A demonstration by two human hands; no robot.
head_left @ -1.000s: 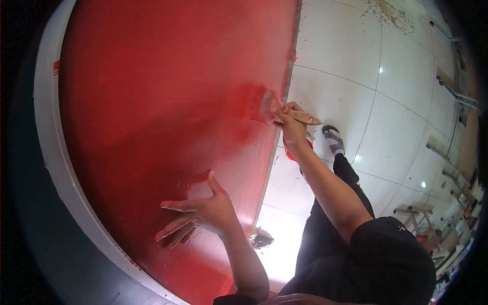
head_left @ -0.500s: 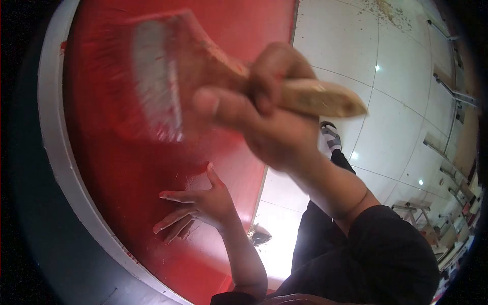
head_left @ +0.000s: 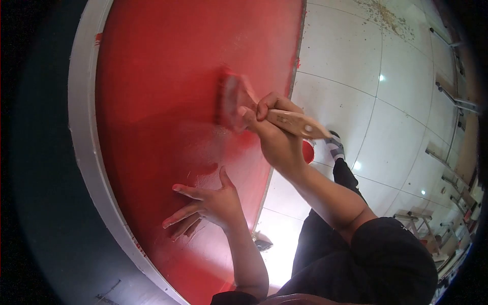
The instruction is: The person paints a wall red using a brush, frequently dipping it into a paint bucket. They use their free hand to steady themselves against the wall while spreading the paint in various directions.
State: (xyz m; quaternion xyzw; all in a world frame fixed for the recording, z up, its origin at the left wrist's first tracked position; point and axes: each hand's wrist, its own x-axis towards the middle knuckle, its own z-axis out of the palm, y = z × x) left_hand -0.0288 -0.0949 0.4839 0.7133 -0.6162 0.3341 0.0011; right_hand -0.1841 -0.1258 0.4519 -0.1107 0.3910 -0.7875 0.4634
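My right hand (head_left: 279, 129) is wrapped round the wooden handle of a wide, flat paintbrush (head_left: 297, 123). The bristles, coated in red and blurred by motion, meet a large red surface (head_left: 168, 96) with a wet sheen. Lower down, my left hand (head_left: 211, 203) has its fingers spread against or just over the same surface; whether it touches is hard to tell. Reddish stains mark its fingertips. Part of a round container with red inside (head_left: 308, 151) shows just beyond my right wrist, the rest hidden.
A pale raised trim (head_left: 84, 112) borders the red surface on the left, with a dark surface (head_left: 46, 152) beyond. White floor tiles (head_left: 340, 96) lie to the right, with brown debris (head_left: 389, 20) at the top. My foot (head_left: 334, 146) stands near the container. Metal frames (head_left: 455, 96) line the far right.
My right hand has moved the brush away from the camera onto the red surface. The red container has come into view. My left hand keeps its spread pose while the view shifts slightly.
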